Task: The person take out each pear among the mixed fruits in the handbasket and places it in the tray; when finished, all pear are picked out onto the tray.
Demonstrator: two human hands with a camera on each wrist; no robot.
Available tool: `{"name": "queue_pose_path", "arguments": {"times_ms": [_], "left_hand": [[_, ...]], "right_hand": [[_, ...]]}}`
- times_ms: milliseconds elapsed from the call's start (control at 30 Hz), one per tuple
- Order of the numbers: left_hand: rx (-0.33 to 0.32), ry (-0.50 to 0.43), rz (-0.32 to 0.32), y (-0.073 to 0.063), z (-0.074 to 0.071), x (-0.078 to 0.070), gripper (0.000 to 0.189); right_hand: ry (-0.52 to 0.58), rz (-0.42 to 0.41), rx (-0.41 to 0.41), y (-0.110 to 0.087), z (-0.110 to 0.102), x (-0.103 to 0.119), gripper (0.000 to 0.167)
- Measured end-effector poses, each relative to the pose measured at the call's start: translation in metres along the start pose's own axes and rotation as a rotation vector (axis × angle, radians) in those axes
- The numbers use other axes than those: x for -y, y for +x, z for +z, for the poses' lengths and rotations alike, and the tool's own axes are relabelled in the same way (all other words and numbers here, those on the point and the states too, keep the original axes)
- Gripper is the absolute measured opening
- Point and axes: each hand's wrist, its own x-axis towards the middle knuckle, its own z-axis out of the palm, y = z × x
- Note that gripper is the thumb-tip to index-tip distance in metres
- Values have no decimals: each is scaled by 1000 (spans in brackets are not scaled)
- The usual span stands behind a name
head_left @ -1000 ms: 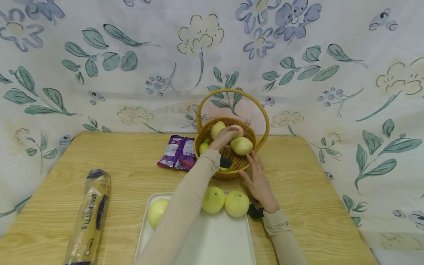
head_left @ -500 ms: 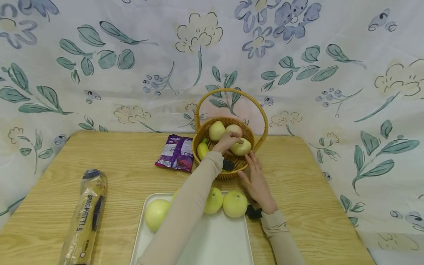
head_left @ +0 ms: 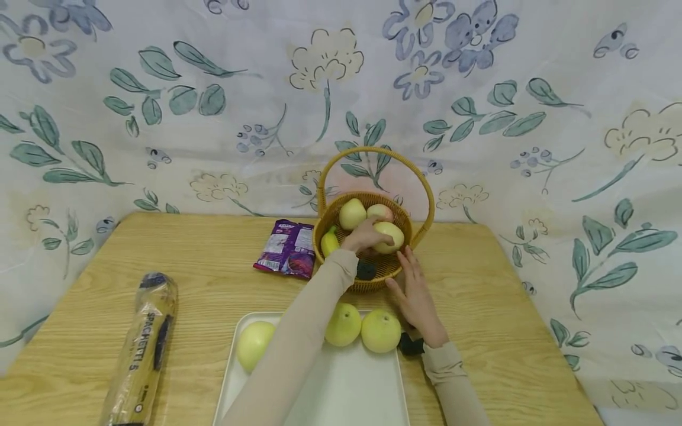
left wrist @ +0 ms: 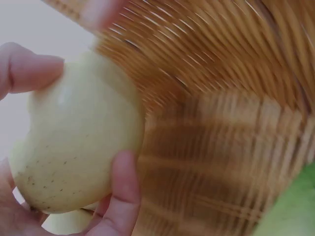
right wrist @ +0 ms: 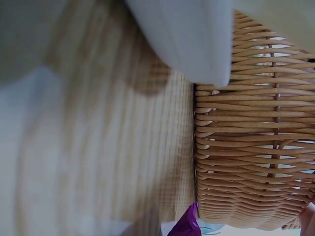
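One pale fruit [head_left: 391,238] inside the basket [head_left: 367,285], pinched between my left hand's [head_left: 366,235] thumb and fingers.
I judge it firm, fairly weighty, smooth enough to slip and easily bruised, so I'd hold its widest part gently; just right of it, my right hand [head_left: 417,299] grasps nothing, fingers extended at the rim.

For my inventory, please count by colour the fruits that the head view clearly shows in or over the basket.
Pale yellow fruits: 2, one held by the left hand
Pinkish fruit: 1
Bright yellow fruit: 1
Total: 4
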Motion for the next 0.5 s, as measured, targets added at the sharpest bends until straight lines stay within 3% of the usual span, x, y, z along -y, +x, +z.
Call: {"name": "queue_pose_path", "arguments": {"times_ms": [67, 233, 500], "left_hand": [[-30, -14, 32, -1, -3, -5, 67], [-34, -53, 77, -12, -13, -19, 64], [-113, -85, 172, -47, -21, -32, 65]], "right_hand": [[0, -5, -4, 1, 0, -1, 67], [2, -21, -11, 1, 0, -3, 66], [1, -22, 0, -1, 1, -3, 66]]}}
